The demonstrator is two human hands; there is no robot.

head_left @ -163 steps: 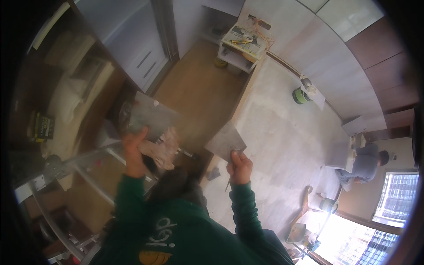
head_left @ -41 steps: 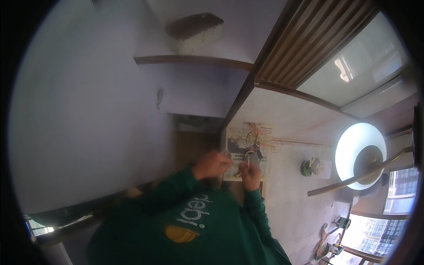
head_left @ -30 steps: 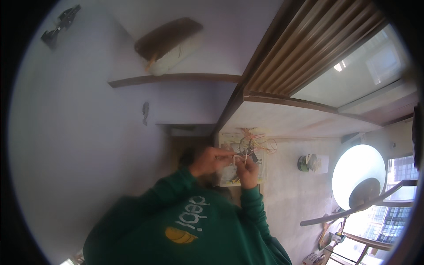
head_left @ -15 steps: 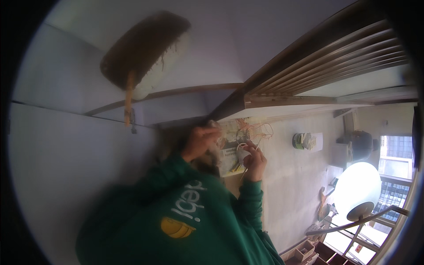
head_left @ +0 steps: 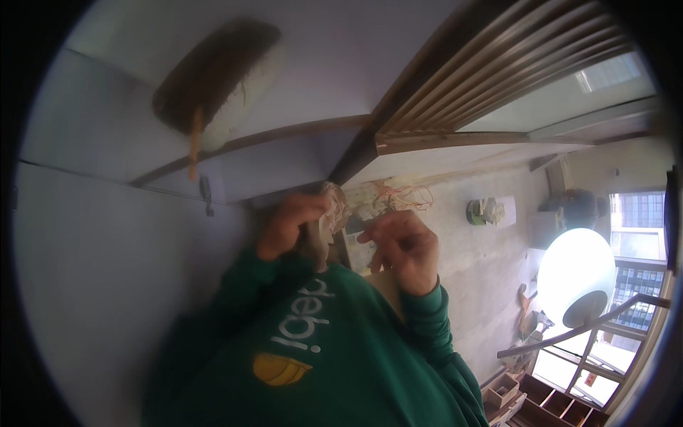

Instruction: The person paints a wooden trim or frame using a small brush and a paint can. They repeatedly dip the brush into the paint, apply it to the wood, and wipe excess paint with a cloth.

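**Hands at a bundle of cloth and wires under a slatted ceiling**

Walls of pale grey fill the left of the view, crossed by a dark wooden rail (head_left: 284, 135) that runs to a corner. Above the rail sits a brown brush-like object (head_left: 213, 71) with a thin orange handle. Right of the corner, dark wooden slats (head_left: 498, 64) fan outward, and below them a light concrete surface (head_left: 484, 256) stretches away, carrying a small green-and-white container (head_left: 484, 211). Further right of the slats hangs a round white lamp (head_left: 575, 274) beside bright windows (head_left: 637, 242).

Just below the corner, the left hand (head_left: 288, 224) is closed around a crumpled pale cloth (head_left: 331, 213). The right hand (head_left: 402, 245), fingers curled, pinches at something small beside the cloth; what it grips is too blurred to tell. Thin reddish wires (head_left: 405, 196) tangle just behind both hands. Green sleeves rise from the lower edge.
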